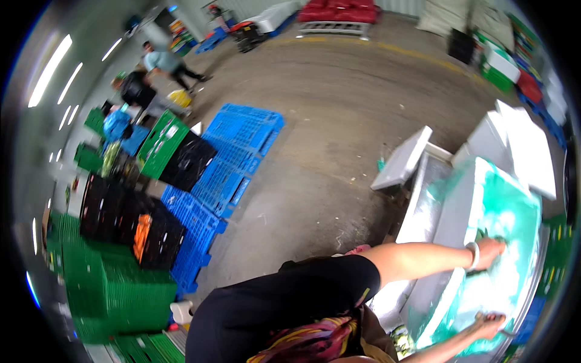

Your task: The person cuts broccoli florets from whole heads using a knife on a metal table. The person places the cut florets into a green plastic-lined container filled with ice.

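Observation:
My left hand (490, 254), with a pale bracelet at the wrist, is over a white foam box (472, 204) lined with a green plastic bag (510, 195). Its fingers are curled around a dark green vegetable (482, 234), mostly hidden by the hand. Lower in the view, my right hand (490, 325) has its fingers bent over the near part of the same lined box. A thin grey edge shows beside it, too blurred to tell whether it is held. Glare hides much of the bag's inside.
Beside it stands an open foam box (424, 195) with a tilted lid (401, 159). More foam lids (529, 145) lean behind. Blue pallets (240, 140), black crates (159, 231) and stacked green crates (118, 281) are at left. Two people (165, 61) stand farther off.

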